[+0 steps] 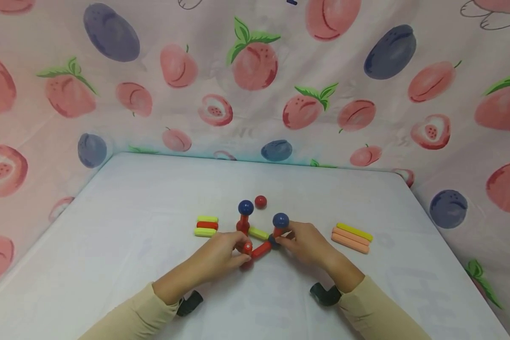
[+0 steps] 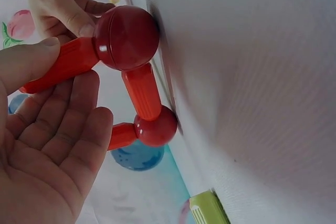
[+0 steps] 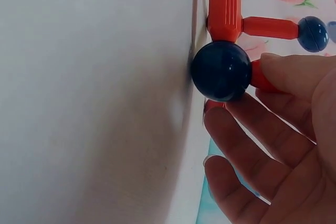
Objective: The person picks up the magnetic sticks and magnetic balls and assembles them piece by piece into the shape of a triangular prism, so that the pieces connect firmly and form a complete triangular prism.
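A frame of magnetic-style rods and balls stands on the table. Its front red ball (image 2: pixel 128 38) bears an upright red rod (image 2: pixel 65 64), pinched by my left hand (image 1: pixel 223 252) between thumb and fingers. One red rod (image 1: pixel 261 250) runs from there to a dark blue ball (image 3: pixel 221 72); another links it to a second red ball (image 2: pixel 156 125). My right hand (image 1: pixel 303 241) pinches the upright red rod (image 3: pixel 265 77) on the dark blue ball, topped by a blue ball (image 1: pixel 280 220). A yellow-green rod (image 1: pixel 258 233) lies behind, beside an upright rod capped by another blue ball (image 1: pixel 245 208).
A loose red ball (image 1: pixel 260 202) sits behind the frame. Left of it lie two yellow-green rods and a red rod (image 1: pixel 207 225). To the right are a yellow rod (image 1: pixel 354 232) and two peach rods (image 1: pixel 350 241). A fruit-print cloth (image 1: pixel 255 108) hangs behind the table.
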`<move>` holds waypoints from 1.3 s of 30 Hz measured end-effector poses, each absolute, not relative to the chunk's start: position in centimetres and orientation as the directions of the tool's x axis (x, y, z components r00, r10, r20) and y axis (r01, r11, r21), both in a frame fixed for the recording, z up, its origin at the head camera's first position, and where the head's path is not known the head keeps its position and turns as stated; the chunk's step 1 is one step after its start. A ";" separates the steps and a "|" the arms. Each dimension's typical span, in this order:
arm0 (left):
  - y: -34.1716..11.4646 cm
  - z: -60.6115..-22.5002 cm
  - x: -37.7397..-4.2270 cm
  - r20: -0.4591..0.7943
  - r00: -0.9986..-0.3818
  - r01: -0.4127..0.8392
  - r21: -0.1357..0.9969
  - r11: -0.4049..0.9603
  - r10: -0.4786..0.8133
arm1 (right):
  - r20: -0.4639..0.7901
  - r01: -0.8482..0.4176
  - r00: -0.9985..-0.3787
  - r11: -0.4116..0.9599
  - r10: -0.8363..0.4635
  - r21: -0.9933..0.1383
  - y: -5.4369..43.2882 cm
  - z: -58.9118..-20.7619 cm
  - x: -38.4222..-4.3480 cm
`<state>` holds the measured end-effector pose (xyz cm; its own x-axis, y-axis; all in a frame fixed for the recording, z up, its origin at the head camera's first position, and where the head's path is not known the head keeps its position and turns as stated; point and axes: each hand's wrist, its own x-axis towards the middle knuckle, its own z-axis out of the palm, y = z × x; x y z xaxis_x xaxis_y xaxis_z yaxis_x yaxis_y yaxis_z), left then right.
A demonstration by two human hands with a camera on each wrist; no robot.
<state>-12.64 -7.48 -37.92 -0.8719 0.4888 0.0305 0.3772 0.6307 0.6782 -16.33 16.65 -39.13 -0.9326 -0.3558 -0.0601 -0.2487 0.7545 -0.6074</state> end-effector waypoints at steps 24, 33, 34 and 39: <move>-8.2 -38.0 -12.9 0.023 -0.909 0.315 0.692 0.650 0.417 | -0.095 -0.241 -0.929 0.779 -0.358 -0.579 16.5 -38.7 -15.1; -8.3 -38.0 -12.8 0.012 -0.918 0.290 0.700 0.652 0.396 | -0.086 -0.264 -0.923 0.779 -0.376 -0.569 16.6 -38.6 -14.7; -8.3 -38.0 -12.8 0.011 -0.919 0.287 0.701 0.653 0.393 | -0.088 -0.264 -0.922 0.779 -0.377 -0.570 16.7 -38.6 -14.7; -8.2 -38.0 -12.9 0.017 -0.920 0.291 0.703 0.650 0.393 | -0.095 -0.266 -0.918 0.775 -0.386 -0.574 16.8 -38.4 -14.5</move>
<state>-12.88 -8.20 -37.99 -0.9195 0.3927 0.0175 0.2907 0.6495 0.7026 -14.50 16.83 -38.40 -0.9178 -0.3855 -0.0950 -0.2661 0.7747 -0.5736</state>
